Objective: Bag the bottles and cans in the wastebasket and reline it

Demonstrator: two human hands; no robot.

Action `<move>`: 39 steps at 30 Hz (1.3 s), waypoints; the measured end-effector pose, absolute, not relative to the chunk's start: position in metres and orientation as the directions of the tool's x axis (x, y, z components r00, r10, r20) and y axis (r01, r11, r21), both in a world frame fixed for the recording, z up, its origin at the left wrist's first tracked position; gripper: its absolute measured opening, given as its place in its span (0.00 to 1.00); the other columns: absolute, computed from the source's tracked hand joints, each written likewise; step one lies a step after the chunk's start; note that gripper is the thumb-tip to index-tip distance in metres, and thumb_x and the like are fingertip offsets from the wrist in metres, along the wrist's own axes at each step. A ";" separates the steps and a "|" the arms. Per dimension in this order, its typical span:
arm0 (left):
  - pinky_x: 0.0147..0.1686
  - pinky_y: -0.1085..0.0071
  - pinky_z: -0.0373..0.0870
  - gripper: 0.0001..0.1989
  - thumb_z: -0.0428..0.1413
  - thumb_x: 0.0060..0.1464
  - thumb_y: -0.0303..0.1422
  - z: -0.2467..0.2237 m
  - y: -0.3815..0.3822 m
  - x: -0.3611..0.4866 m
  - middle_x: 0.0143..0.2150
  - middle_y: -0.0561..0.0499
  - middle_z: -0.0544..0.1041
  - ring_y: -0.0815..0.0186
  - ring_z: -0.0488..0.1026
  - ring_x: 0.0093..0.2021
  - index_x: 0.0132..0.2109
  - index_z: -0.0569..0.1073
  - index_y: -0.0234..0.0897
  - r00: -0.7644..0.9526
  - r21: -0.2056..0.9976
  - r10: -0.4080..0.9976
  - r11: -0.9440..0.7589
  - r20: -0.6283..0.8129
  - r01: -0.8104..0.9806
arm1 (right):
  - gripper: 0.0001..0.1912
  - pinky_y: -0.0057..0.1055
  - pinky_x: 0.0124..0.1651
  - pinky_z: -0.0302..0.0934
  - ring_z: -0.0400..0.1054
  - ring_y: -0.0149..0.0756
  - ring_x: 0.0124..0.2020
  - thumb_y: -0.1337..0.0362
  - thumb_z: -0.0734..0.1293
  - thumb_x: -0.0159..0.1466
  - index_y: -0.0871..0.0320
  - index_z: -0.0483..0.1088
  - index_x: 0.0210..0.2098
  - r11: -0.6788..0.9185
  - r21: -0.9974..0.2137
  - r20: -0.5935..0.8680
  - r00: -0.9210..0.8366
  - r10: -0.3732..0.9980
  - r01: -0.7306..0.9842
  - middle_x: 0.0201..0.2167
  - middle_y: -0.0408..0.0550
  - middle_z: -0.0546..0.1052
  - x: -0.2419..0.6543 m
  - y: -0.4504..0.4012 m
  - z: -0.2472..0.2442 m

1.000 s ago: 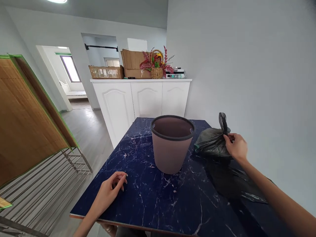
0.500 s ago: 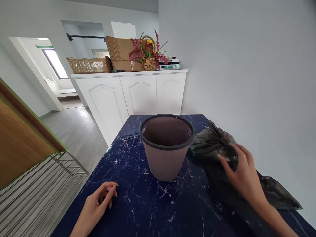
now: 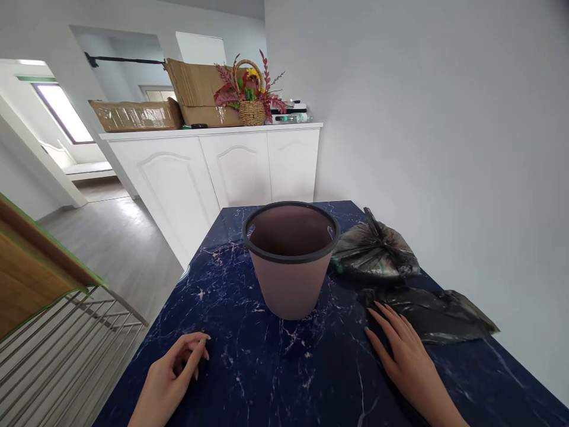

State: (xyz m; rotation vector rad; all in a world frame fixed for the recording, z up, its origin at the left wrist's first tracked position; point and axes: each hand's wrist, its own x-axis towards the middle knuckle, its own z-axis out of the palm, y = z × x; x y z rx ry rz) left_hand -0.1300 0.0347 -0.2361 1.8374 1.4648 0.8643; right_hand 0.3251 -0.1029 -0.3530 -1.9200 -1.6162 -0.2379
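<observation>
A brownish-pink bin [image 3: 291, 284] with a dark rim stands upright on the dark blue marbled table [image 3: 235, 379]. Right of it sits a knotted, filled black plastic bag [image 3: 377, 252]. In front of that bag lies a flat black bag [image 3: 431, 314]. My right hand [image 3: 402, 353] rests palm down with its fingers stretched out, the fingertips at the near left edge of the flat bag, holding nothing. My left hand [image 3: 175, 370] rests on the table at the front left, fingers curled with the thumb against them and nothing between them.
A white cabinet [image 3: 240, 169] stands behind the table, bearing cardboard boxes [image 3: 137, 115], a flower basket [image 3: 252, 112] and a plastic bottle [image 3: 297, 118]. At the left are a metal rack [image 3: 80, 350] and a wooden panel [image 3: 35, 261]. A grey wall [image 3: 422, 130] runs along the right.
My right hand has moved down and left from over the knotted bag to the table beside the flat bag, its fingers flatter. My left hand stays put. The view has turned slightly right.
</observation>
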 end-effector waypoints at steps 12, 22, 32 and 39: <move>0.27 0.72 0.71 0.25 0.55 0.61 0.59 -0.252 0.039 -0.140 0.33 0.52 0.83 0.63 0.74 0.25 0.48 0.81 0.44 0.275 0.681 0.945 -0.319 0.177 0.659 | 0.26 0.62 0.73 0.60 0.63 0.57 0.72 0.52 0.58 0.79 0.52 0.66 0.71 -0.059 -0.290 0.544 0.215 0.811 0.955 0.71 0.54 0.70 0.294 -0.105 -0.342; 0.26 0.71 0.72 0.24 0.55 0.58 0.57 -0.252 0.041 -0.135 0.32 0.52 0.84 0.61 0.77 0.25 0.47 0.82 0.45 0.275 0.623 0.935 -0.354 0.224 0.697 | 0.24 0.58 0.73 0.61 0.63 0.54 0.73 0.54 0.57 0.79 0.52 0.69 0.70 -0.072 -0.304 0.527 0.231 0.818 0.950 0.71 0.52 0.71 0.286 -0.103 -0.335; 0.30 0.71 0.72 0.24 0.53 0.60 0.56 -0.249 0.033 -0.137 0.35 0.52 0.84 0.61 0.78 0.29 0.48 0.81 0.44 0.312 0.620 0.929 -0.367 0.200 0.694 | 0.24 0.57 0.73 0.61 0.65 0.51 0.71 0.56 0.56 0.80 0.58 0.70 0.68 -0.022 -0.339 0.539 0.213 0.815 0.941 0.69 0.56 0.72 0.290 -0.105 -0.340; 0.31 0.71 0.72 0.27 0.53 0.59 0.59 -0.245 0.029 -0.135 0.33 0.52 0.84 0.61 0.77 0.28 0.46 0.81 0.43 0.278 0.650 0.933 -0.360 0.230 0.670 | 0.25 0.57 0.73 0.61 0.66 0.53 0.71 0.55 0.56 0.79 0.58 0.70 0.68 -0.002 -0.353 0.548 0.209 0.810 0.936 0.69 0.56 0.73 0.293 -0.106 -0.344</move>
